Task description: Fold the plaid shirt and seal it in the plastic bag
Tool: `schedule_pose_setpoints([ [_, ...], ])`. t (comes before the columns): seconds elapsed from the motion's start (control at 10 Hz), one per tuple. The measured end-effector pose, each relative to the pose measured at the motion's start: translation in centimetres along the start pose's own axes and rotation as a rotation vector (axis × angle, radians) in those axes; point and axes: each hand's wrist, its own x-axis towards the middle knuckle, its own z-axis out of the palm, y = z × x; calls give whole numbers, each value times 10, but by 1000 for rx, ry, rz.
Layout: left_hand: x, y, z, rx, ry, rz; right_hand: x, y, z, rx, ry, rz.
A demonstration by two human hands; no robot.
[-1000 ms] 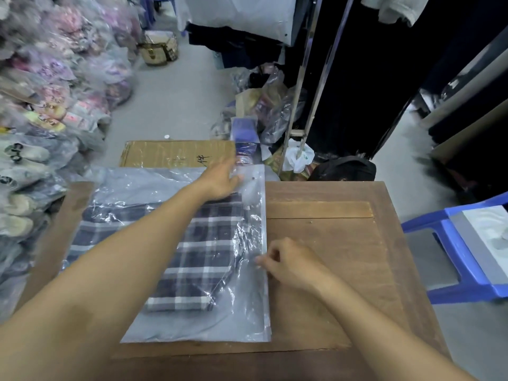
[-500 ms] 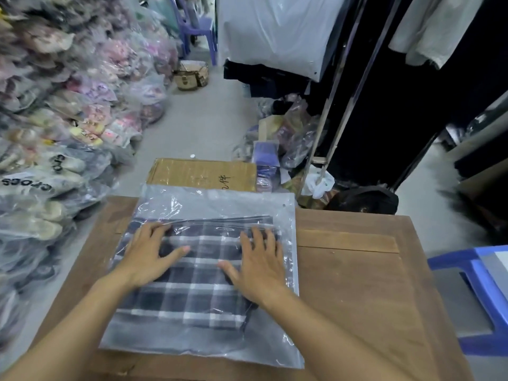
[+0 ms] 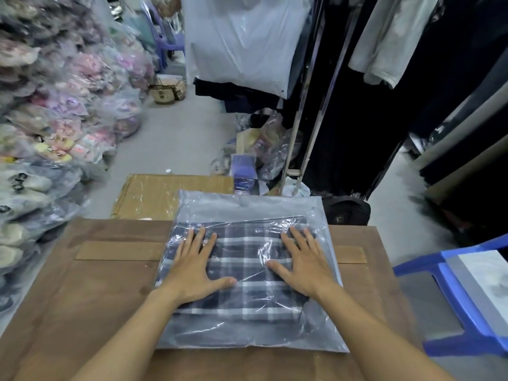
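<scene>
The folded plaid shirt (image 3: 244, 273), dark blue with white lines, lies inside a clear plastic bag (image 3: 247, 331) on the wooden table (image 3: 90, 292). The bag's far end hangs past the table's back edge. My left hand (image 3: 195, 268) rests flat on the bag over the shirt's left side, fingers spread. My right hand (image 3: 302, 262) lies flat on the shirt's right side in the same way. Neither hand grips anything.
A cardboard box (image 3: 170, 193) sits beyond the table's far edge. Bagged goods (image 3: 55, 127) pile up along the left. A blue plastic chair (image 3: 467, 298) stands at the right, and a metal clothes rack (image 3: 308, 105) with hanging garments stands behind.
A second ago my hands worked along the bag's right edge. They then moved onto the bag, and now press flat and wider apart, with the bag nearer the table's middle.
</scene>
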Motion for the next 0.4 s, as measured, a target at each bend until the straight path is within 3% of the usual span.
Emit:
schedule_pose_setpoints([
  [0.4, -3, 8, -10, -84, -17, -51, 1, -1, -11, 90, 3, -14],
])
